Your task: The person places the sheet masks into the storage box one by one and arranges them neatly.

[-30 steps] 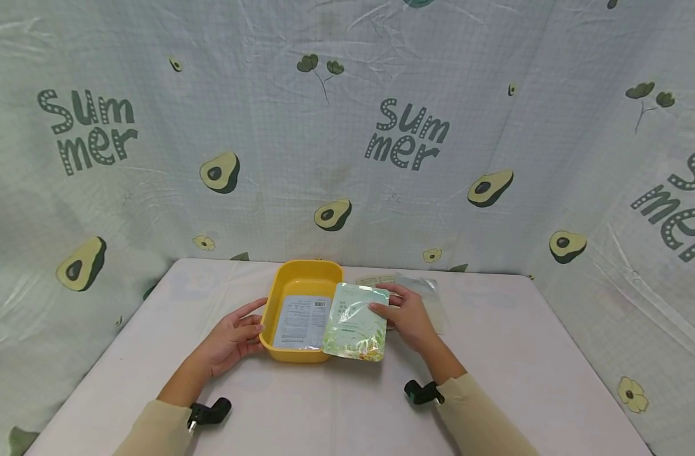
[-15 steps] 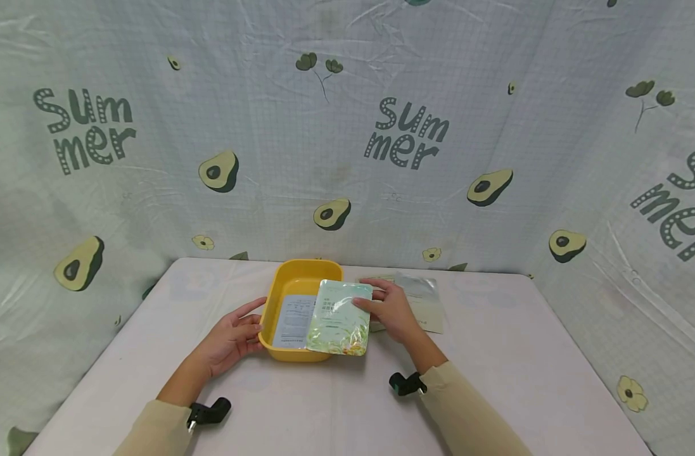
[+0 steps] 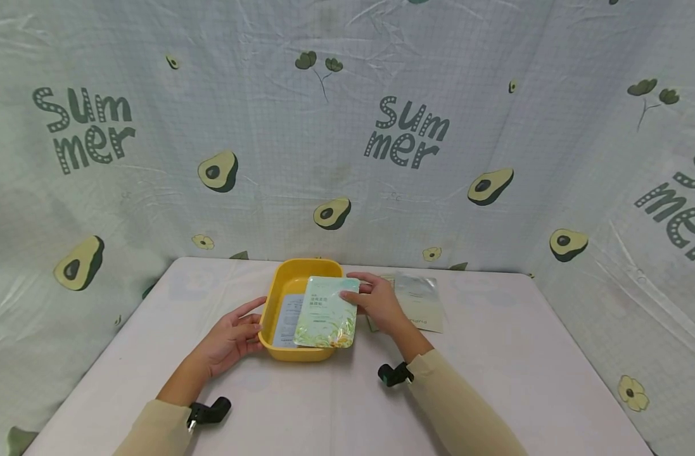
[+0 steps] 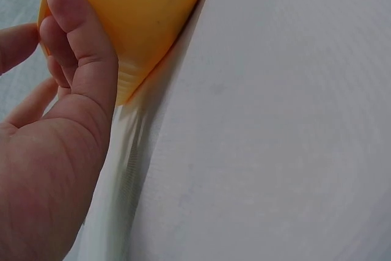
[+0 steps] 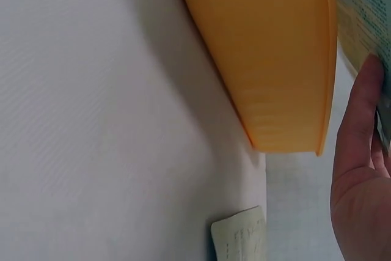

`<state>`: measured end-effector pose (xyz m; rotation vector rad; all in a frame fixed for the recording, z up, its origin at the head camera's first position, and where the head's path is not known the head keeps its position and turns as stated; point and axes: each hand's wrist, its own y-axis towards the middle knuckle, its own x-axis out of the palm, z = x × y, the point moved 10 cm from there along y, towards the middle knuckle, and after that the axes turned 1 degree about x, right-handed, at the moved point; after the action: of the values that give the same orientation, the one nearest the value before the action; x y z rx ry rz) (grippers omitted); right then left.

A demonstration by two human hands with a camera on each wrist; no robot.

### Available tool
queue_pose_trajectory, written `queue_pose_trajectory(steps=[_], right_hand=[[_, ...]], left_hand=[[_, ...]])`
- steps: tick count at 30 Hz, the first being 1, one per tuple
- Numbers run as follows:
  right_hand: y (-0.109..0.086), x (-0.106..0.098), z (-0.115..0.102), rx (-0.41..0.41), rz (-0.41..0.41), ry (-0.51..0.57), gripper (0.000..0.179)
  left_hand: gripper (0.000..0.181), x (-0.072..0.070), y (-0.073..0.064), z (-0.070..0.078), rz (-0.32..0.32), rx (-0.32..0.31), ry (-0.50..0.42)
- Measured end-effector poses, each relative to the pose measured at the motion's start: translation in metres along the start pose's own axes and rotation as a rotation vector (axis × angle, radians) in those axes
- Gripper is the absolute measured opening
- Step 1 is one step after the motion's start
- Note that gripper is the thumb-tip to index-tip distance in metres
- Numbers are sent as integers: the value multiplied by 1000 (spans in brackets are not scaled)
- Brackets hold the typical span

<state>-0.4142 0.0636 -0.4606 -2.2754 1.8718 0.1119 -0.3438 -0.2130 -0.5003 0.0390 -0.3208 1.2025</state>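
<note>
A yellow tray (image 3: 284, 288) stands mid-table with a white printed sachet (image 3: 287, 320) lying flat inside. My right hand (image 3: 376, 303) pinches a green sachet (image 3: 327, 312) by its right edge and holds it over the tray's right half. My left hand (image 3: 233, 332) rests against the tray's left wall (image 4: 134, 22), fingers straight, thumb along the side. In the right wrist view the tray's outer wall (image 5: 275, 65) fills the top, with the sachet's back (image 5: 360, 22) above my thumb (image 5: 357, 132).
More pale sachets (image 3: 418, 304) lie flat on the table right of the tray; one corner (image 5: 241, 236) shows in the right wrist view. An avocado-print cloth (image 3: 347, 126) walls in the white table (image 3: 495, 367) at back and sides.
My right hand has carried the green sachet leftward, from beside the tray's right rim to over the tray. The left hand has stayed on the tray's left wall.
</note>
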Motion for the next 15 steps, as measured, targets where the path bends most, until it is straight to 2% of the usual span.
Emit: queue_pose_trajectory(steps=[15], right_hand=[[17, 24, -13, 4, -11, -71, 57]], left_hand=[[73, 1, -1, 0, -10, -1, 0]])
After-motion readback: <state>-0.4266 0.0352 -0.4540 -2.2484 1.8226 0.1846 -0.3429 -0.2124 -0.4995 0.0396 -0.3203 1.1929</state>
